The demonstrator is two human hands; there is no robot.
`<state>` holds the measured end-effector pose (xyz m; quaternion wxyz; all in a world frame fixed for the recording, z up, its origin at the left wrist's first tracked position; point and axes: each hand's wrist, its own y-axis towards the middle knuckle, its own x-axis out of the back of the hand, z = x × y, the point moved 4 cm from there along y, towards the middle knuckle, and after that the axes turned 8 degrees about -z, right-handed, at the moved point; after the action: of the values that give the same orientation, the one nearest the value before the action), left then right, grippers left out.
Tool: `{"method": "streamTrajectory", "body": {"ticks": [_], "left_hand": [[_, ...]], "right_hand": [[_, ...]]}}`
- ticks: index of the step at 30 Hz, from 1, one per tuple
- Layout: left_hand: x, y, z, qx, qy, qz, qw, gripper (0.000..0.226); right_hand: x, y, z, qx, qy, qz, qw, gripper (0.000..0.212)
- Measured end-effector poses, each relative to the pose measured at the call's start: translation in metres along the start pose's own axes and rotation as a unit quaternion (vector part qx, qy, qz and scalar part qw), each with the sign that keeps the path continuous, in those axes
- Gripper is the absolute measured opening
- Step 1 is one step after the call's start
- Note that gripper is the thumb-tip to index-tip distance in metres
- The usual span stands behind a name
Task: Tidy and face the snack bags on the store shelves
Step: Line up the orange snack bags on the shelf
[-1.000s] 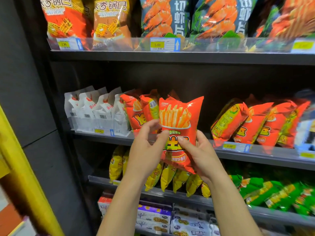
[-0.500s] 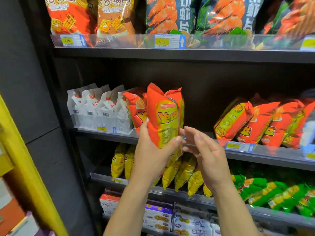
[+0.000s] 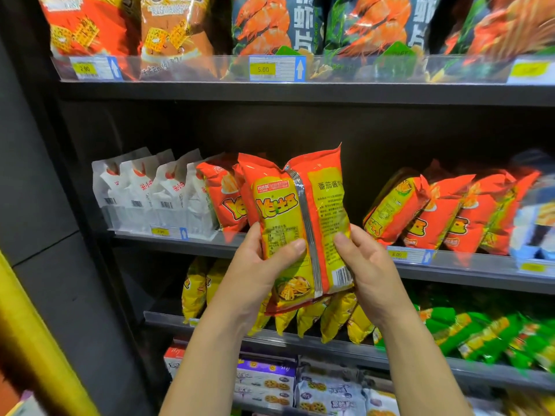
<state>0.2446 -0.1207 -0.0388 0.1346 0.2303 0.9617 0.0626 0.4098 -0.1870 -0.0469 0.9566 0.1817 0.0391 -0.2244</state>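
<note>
Head view: glossy crinkled orange bag [image 3: 295,211], silver-seamed back, between hands [image 3: 255,267] [image 3: 368,265]

- Dark grey wall panel [image 3: 42,187] on the left, one horizontal seam across it.
- Yellow post [image 3: 36,349] at lower left, slanting in the view, blurred.
- Yellow price tag "5.00" [image 3: 263,69] at top centre, with a blue up-arrow just beside it.
- Price tag "2.90" [image 3: 85,68] at top left, same type.
- Price tag "3.00" [image 3: 396,254] at mid right.
- Top-right tag [image 3: 530,69] is blurred, figures unreadable.

Bright, glossy glare; blurred edges
</note>
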Motion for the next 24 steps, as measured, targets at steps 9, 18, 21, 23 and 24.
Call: {"method": "streamTrajectory", "body": {"ticks": [9,18,21,23,24], "left_hand": [[-0.036,0.027,0.005,-0.038,0.055,-0.023,0.998,0.050],[-0.087,0.075,0.014,-0.119,0.139,-0.203,0.962,0.059],[-0.107,0.093,0.019,-0.151,0.150,-0.234,0.949,0.059],[-0.117,0.105,0.026,-0.161,0.163,-0.252,0.940,0.058],[-0.120,0.111,0.031,-0.164,0.172,-0.261,0.936,0.058]], "right_hand": [[0.049,0.028,0.003,0.012,-0.042,0.007,0.999,0.039],[0.125,0.097,0.042,0.316,-0.594,-0.061,0.737,0.064],[0.138,0.116,0.046,0.332,-0.696,-0.046,0.635,0.065],[0.146,0.125,0.047,0.307,-0.738,-0.026,0.600,0.070],[0.150,0.129,0.046,0.295,-0.756,-0.016,0.584,0.074]]}}
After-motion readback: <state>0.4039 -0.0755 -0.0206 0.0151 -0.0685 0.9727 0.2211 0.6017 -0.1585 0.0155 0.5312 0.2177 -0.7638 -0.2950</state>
